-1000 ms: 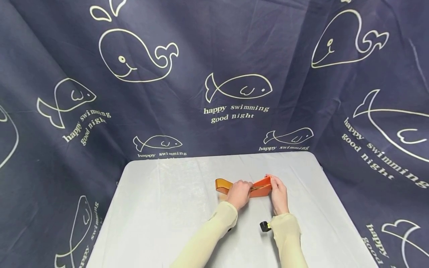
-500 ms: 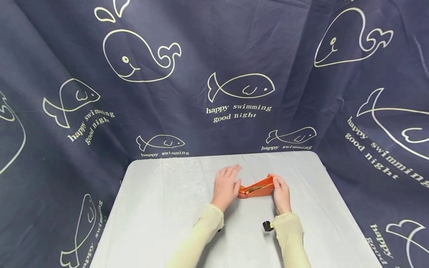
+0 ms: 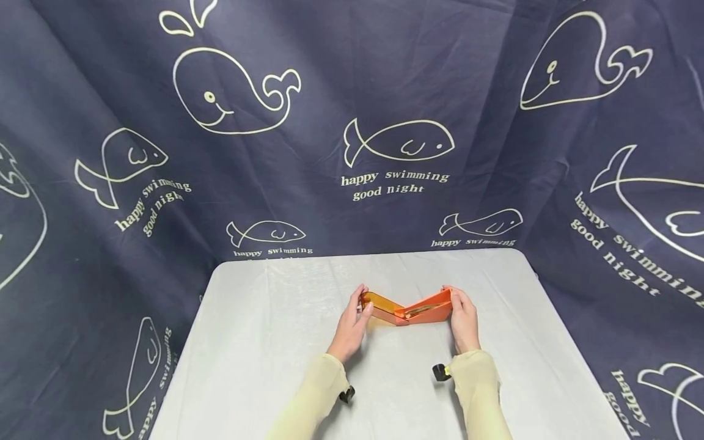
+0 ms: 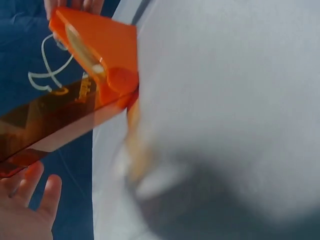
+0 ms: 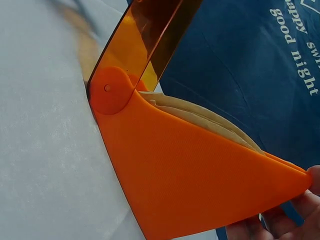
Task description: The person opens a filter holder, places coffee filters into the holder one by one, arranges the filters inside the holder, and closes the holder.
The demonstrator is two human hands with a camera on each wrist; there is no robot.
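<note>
An orange plastic case (image 3: 431, 313) stands on the table, with a see-through amber lid (image 3: 383, 304) hinged to its left end and swung wide. Curved sheets of tan paper (image 5: 202, 117), which look like coffee filters, stick up slightly from the case. My right hand (image 3: 465, 321) grips the case's right end, thumb and fingers on opposite sides. At the lid's free end is my left hand (image 3: 350, 327), its fingers spread and fairly straight around that end. In the left wrist view the thumb (image 4: 50, 195) is apart from the lid; firm contact by the other fingers cannot be made out.
A white cloth covers the table (image 3: 264, 342). Dark blue curtains (image 3: 308, 73) with white whale and fish drawings hang behind it and on both sides. Small black devices (image 3: 441, 372) sit at both wrists.
My left hand has moved away from the paper in the case, leftward to the free end of the lid. The right hand has stayed on the case's right end.
</note>
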